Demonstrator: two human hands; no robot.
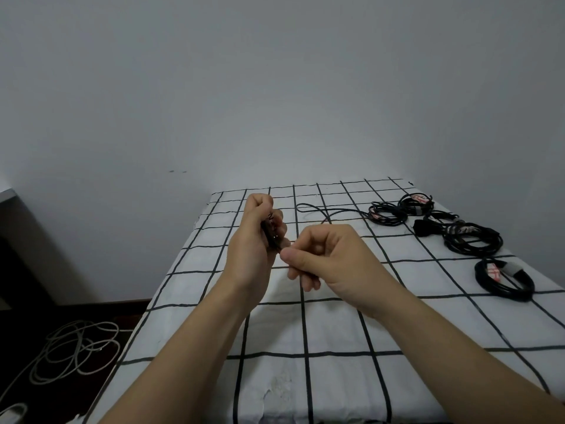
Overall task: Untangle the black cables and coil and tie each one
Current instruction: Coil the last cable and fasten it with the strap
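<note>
White cords (76, 350) lie on the floor at eight o'clock from the hands; the left hand (255, 243) curls round a small black cable (271, 233); the right hand (324, 255) pinches its end; tied black coils (472, 241) sit on the checked cloth (336, 325) at two o'clock.

I've got left hand (256, 237) and right hand (321, 255) in view, both bare. Forearms (195, 338) bare too, uncovered to the frame edge.
</note>
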